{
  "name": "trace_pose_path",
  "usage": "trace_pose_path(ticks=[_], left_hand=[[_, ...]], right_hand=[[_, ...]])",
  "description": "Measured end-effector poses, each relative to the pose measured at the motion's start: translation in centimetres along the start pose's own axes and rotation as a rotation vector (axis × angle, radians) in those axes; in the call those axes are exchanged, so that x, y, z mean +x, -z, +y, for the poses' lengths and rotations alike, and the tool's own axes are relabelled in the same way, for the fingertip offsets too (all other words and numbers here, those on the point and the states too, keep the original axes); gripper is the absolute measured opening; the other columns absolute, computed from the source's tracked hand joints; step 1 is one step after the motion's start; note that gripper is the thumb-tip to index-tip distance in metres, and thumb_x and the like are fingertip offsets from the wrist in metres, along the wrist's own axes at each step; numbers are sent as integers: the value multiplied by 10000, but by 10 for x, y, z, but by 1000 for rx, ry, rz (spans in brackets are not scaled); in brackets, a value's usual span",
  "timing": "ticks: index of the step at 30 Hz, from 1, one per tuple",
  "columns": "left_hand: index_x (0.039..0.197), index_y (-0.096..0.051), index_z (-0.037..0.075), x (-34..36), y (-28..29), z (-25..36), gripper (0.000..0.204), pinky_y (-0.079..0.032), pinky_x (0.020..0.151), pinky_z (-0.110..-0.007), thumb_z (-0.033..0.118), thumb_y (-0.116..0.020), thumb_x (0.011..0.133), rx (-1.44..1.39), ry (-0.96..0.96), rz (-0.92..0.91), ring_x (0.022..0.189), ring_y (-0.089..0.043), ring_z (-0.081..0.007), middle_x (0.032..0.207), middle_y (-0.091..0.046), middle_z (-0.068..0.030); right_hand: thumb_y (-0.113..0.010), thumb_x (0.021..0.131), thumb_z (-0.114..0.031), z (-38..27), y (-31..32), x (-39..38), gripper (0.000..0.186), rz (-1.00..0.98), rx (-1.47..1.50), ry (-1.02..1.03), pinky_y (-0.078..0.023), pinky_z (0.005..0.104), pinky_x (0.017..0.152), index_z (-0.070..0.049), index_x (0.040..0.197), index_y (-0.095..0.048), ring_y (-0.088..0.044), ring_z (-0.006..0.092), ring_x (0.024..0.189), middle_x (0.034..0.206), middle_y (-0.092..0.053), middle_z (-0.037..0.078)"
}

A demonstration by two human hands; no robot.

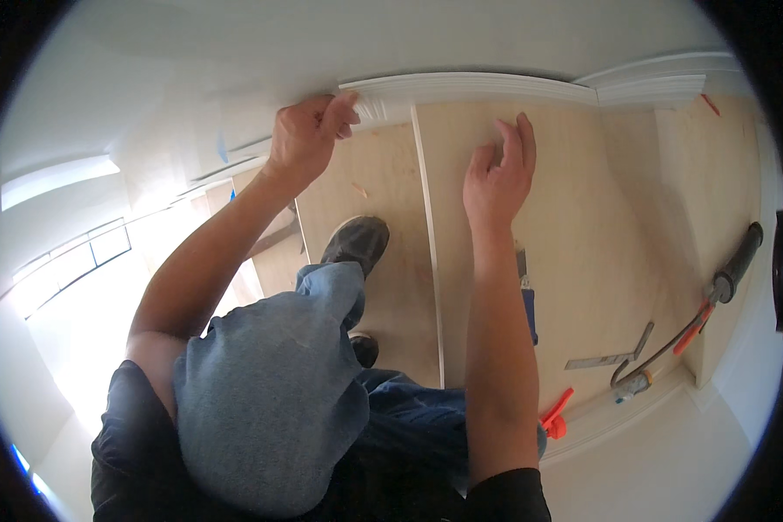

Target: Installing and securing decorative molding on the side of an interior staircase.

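Left hand point(309, 135) pinches the cut end of the white moulding point(478, 87) at upper centre; right hand point(498, 174) hovers open just below it. With one grip only, the strip could likely slip or sag off its line.

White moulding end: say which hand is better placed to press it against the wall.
Left, probably. The left hand already grips the end of the white moulding; the right hand hovers open below it, touching nothing.

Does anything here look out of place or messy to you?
Mildly: tools lie loose on the plywood floor, a caulking gun, a metal square and an orange clamp. The left hand touches the white baseboard.
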State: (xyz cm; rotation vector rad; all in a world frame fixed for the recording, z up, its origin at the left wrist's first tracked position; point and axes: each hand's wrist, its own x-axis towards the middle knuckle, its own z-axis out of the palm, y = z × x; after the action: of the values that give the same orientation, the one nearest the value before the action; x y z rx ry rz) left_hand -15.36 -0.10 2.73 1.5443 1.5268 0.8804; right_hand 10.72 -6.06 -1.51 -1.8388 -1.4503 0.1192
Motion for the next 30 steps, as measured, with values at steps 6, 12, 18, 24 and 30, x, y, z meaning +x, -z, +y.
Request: trace_pose_path(ticks=[6,12,18,24,30], left_hand=[[867,-763,-32,5,2,2,409,-581,644,-304,293,-646,1085,14,13,-62,672,-698,-132,714,-725,-81],[848,-758,-29,4,0,12,412,-573,641,-304,296,-653,1080,76,50,-63,672,-699,-138,721,-731,-84],[845,-755,-31,4,-1,-4,452,-535,656,-308,348,-653,1069,11,21,-25,688,-678,-123,726,-733,-102],[777,-710,-21,8,8,-19,473,-511,634,-334,309,-603,1098,200,-106,-67,649,-656,-156,703,-714,-107],[770,-703,-22,10,0,-8,522,-506,628,-339,315,-534,1131,146,-125,-88,642,-653,-173,689,-700,-101]], right_hand=[[-634,917,-39,-2,-3,0,346,-16,-10,-7,-515,499,1056,-90,1257,-672,-577,418,1314,1498,-568,212],[-627,910,-34,-2,1,2,347,-8,-45,24,-490,510,1097,-62,1254,-661,-556,435,1343,1515,-551,226],[-643,884,-45,0,-6,1,383,15,-45,29,-453,523,1150,-28,1266,-639,-532,434,1376,1523,-541,239],[-611,917,-57,-2,9,16,488,2,139,-201,-408,500,1202,8,1399,-573,-483,428,1433,1575,-477,265],[-587,931,-51,40,36,111,741,241,617,-721,-251,458,1303,118,1592,-299,-340,438,1545,1623,-382,333]])
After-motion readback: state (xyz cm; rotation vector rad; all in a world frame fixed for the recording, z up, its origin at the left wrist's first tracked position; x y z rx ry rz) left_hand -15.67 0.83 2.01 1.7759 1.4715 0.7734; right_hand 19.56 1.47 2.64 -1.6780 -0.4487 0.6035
